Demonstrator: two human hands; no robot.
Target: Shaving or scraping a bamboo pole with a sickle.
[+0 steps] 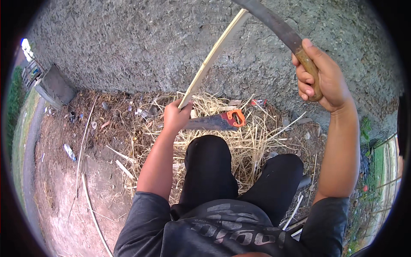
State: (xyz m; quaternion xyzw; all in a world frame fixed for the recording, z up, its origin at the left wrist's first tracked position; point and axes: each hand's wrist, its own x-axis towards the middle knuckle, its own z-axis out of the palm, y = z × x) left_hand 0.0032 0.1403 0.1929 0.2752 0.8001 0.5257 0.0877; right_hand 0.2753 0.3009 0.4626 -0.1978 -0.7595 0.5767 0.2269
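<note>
My left hand [177,114] is closed round the lower end of a pale split strip [214,53], probably bamboo or wood, which slants up and to the right. In my right hand [322,77] is the wooden handle of a long curved blade [274,23], a machete or sickle by its look. The blade arcs up to the left, and its edge meets the strip's upper end near the top of the view. The blade's tip is cut off by the view's edge. Below my left hand a handsaw [216,121] with an orange and red handle lies on straw-like shavings.
A rough grey wall [141,47] rises just ahead. Pale shavings [252,150] cover the ground round my knees. Long thin poles [87,192] lie on the dirt at left, near a plastic bottle [69,152]. A concrete block [55,88] stands at the far left.
</note>
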